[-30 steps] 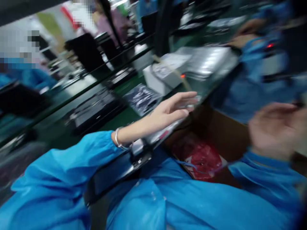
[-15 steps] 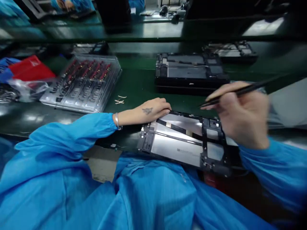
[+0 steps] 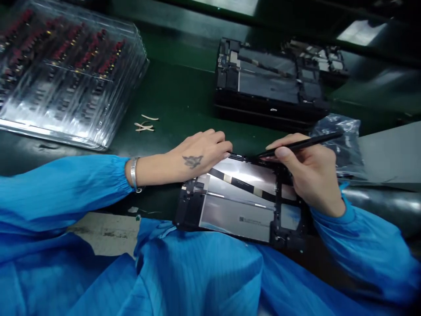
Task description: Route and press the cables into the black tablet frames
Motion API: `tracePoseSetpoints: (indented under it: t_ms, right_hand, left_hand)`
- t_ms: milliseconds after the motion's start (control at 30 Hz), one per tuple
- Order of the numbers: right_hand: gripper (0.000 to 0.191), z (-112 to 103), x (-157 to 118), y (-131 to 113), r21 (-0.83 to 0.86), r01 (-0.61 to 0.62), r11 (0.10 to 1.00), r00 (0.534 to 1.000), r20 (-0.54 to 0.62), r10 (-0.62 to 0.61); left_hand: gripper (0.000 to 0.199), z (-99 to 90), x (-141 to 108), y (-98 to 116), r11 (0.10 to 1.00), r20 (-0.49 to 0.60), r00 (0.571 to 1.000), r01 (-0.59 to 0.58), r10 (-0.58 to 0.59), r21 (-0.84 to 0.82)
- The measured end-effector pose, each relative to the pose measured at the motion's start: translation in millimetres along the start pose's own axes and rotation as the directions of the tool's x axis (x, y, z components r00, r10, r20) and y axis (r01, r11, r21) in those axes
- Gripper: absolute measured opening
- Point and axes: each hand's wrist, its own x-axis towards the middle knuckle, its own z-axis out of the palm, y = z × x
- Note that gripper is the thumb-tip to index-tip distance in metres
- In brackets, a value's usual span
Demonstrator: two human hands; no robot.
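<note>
An opened tablet (image 3: 230, 208) lies tilted over the table's front edge, its silver inner panel facing up. A black ribbon cable (image 3: 243, 183) with pale patches crosses the panel at a slant. My left hand (image 3: 200, 153) rests at the tablet's far left corner, fingers curled together over its edge; the fingertips are partly hidden. Pinched like a pen in my right hand (image 3: 309, 171) is a slim black tool, apparently tweezers (image 3: 312, 141). Its tip meets the tablet's far rim, right of my left hand; what it touches there is too small to make out.
Clear plastic trays (image 3: 66, 101) holding small red and black parts are stacked at the left. Behind the tablet sits a stack of similar opened tablets (image 3: 269, 83). Thin pale strips (image 3: 144, 127) lie on the green mat. A clear plastic bag (image 3: 340, 140) is at the right.
My right hand has come down and left, bringing the tweezers from above the mat to the tablet's far rim. My left hand keeps its place on the tablet. The view has moved closer and tilted down.
</note>
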Motion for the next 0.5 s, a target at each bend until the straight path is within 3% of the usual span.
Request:
tracePoseSetpoints:
  t_ms: [167,500]
  right_hand:
    - [0.013,1.0,1.5,-1.1,-0.034,0.044,0.998,0.999,-0.001,-0.044]
    - [0.013,0.8,1.3,-1.9,0.003,0.010,1.000,1.000,-0.004,-0.010]
  left_hand:
    - [0.037,-0.5,-0.3,0.0,1.000,-0.005,1.000,0.001,-0.002,-0.021]
    - [0.037,0.6,0.4,-1.1,1.000,-0.017,1.000,-0.008,0.007,-0.010]
